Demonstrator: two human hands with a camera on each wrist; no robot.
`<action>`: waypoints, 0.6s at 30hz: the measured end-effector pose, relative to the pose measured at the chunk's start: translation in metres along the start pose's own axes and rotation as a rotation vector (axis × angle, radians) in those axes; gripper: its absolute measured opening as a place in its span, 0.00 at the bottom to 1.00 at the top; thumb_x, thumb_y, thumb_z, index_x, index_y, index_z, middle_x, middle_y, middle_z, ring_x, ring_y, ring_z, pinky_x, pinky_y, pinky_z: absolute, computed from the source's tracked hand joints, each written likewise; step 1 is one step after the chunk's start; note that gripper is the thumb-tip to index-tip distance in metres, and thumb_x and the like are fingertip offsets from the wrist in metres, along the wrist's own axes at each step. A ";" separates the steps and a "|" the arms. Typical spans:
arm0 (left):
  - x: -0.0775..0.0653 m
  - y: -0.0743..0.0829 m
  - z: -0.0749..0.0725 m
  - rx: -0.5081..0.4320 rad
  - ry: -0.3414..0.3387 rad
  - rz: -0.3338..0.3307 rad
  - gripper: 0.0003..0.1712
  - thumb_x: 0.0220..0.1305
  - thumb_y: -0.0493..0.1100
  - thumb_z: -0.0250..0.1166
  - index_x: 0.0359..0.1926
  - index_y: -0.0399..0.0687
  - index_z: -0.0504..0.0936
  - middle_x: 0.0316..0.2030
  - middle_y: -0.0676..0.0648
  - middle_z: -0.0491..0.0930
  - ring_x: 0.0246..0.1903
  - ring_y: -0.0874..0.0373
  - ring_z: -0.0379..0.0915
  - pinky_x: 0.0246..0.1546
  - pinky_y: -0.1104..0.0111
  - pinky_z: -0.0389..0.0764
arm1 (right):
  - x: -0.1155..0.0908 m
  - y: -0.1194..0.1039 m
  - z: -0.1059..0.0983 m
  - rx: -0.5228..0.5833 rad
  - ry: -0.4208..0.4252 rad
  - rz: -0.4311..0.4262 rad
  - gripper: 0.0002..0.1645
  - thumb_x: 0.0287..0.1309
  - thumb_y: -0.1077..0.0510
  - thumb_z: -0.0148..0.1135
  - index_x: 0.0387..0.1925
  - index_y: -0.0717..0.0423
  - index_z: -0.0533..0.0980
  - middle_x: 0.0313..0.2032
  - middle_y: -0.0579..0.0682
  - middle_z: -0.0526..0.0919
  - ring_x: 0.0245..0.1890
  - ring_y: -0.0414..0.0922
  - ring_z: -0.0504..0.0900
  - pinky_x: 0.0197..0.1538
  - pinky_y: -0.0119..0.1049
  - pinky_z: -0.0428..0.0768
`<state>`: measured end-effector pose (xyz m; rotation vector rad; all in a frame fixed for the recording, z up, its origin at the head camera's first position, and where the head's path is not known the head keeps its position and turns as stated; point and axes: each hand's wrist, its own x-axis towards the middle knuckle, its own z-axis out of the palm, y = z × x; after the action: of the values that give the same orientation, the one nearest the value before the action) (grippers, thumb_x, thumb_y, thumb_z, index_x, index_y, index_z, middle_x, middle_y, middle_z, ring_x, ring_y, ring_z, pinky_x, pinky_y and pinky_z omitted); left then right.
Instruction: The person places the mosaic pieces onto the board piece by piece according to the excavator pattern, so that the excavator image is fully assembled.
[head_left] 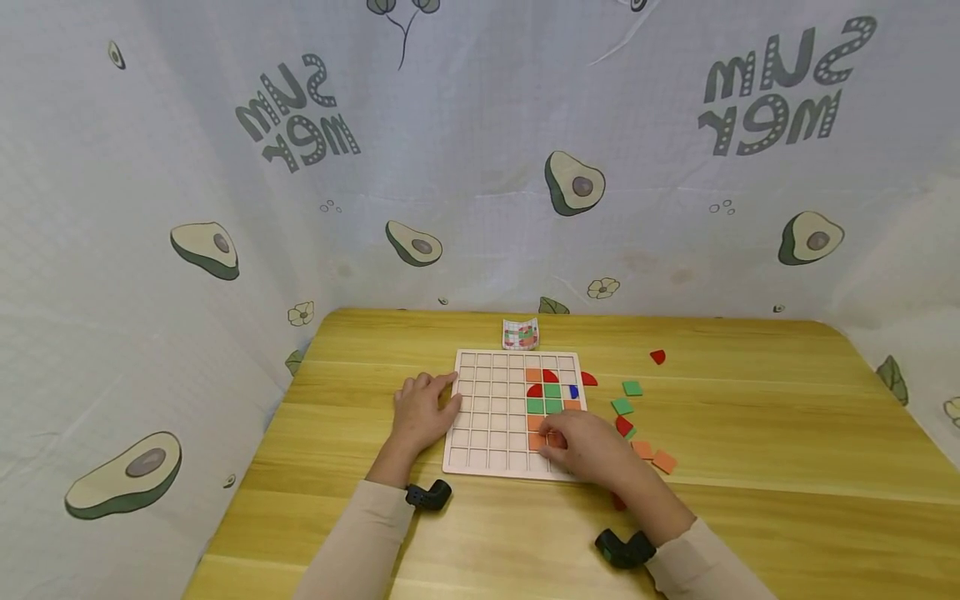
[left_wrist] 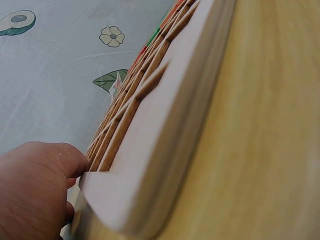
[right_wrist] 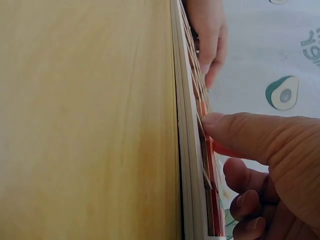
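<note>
A pale wooden grid board (head_left: 480,467) lies on the table, with orange, green, red and blue pieces in its right-hand columns. My left hand (head_left: 422,412) rests at the board's left edge, thumb and forefinger touching the frame. Over the lower right cells, my right hand (head_left: 592,446) pinches an orange square tile (head_left: 556,439) between thumb and forefinger, low against the grid. Beside it, another orange tile (head_left: 536,441) fills a cell. In the right wrist view the thumb (right_wrist: 215,121) meets the grid. The right hand hides several cells at the lower right.
Behind the board stands a small pattern card (head_left: 521,334). Loose pieces lie to its right, among them green squares (head_left: 632,388), orange squares (head_left: 664,462) and a red quarter circle (head_left: 657,357). A printed cloth (head_left: 480,183) hangs behind the table.
</note>
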<state>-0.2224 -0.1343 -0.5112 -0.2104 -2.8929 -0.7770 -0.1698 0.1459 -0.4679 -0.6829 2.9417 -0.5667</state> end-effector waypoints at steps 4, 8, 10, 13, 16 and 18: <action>0.000 0.000 0.000 -0.001 -0.003 -0.003 0.26 0.69 0.56 0.62 0.66 0.59 0.80 0.47 0.46 0.79 0.43 0.50 0.66 0.44 0.59 0.63 | 0.000 0.000 0.001 -0.005 0.015 -0.020 0.09 0.60 0.51 0.72 0.41 0.47 0.85 0.26 0.37 0.75 0.29 0.37 0.69 0.34 0.31 0.70; 0.000 0.000 -0.001 -0.004 -0.002 -0.002 0.26 0.69 0.56 0.62 0.66 0.58 0.80 0.46 0.46 0.79 0.43 0.50 0.66 0.44 0.59 0.62 | -0.001 0.001 0.001 0.010 0.003 -0.002 0.09 0.61 0.50 0.72 0.41 0.47 0.85 0.26 0.37 0.74 0.28 0.37 0.68 0.33 0.32 0.69; 0.000 0.000 -0.001 -0.002 0.000 -0.001 0.26 0.69 0.56 0.62 0.66 0.59 0.80 0.46 0.46 0.79 0.43 0.50 0.66 0.43 0.59 0.62 | -0.001 0.004 -0.002 0.044 -0.015 0.029 0.11 0.61 0.49 0.72 0.42 0.47 0.85 0.26 0.38 0.74 0.28 0.37 0.69 0.33 0.32 0.69; 0.000 0.000 -0.001 -0.004 -0.002 0.001 0.26 0.69 0.57 0.62 0.66 0.59 0.80 0.46 0.46 0.79 0.43 0.50 0.66 0.43 0.59 0.62 | -0.003 0.014 -0.012 0.124 -0.048 0.095 0.13 0.62 0.49 0.71 0.45 0.48 0.84 0.26 0.40 0.74 0.28 0.39 0.70 0.32 0.32 0.69; -0.001 0.001 -0.001 -0.004 -0.002 0.002 0.26 0.69 0.57 0.61 0.66 0.59 0.80 0.46 0.46 0.79 0.43 0.50 0.66 0.43 0.59 0.62 | -0.007 0.031 -0.027 0.205 -0.071 0.182 0.14 0.63 0.51 0.70 0.48 0.50 0.83 0.28 0.44 0.75 0.28 0.41 0.71 0.30 0.33 0.70; -0.001 0.001 0.000 -0.002 0.002 0.003 0.26 0.69 0.57 0.61 0.66 0.58 0.80 0.46 0.46 0.79 0.43 0.50 0.67 0.43 0.58 0.63 | -0.013 0.045 -0.036 0.230 -0.084 0.219 0.15 0.64 0.53 0.69 0.51 0.52 0.82 0.28 0.46 0.75 0.27 0.43 0.71 0.29 0.34 0.70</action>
<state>-0.2217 -0.1341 -0.5108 -0.2138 -2.8894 -0.7795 -0.1820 0.2007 -0.4515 -0.3467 2.7638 -0.8137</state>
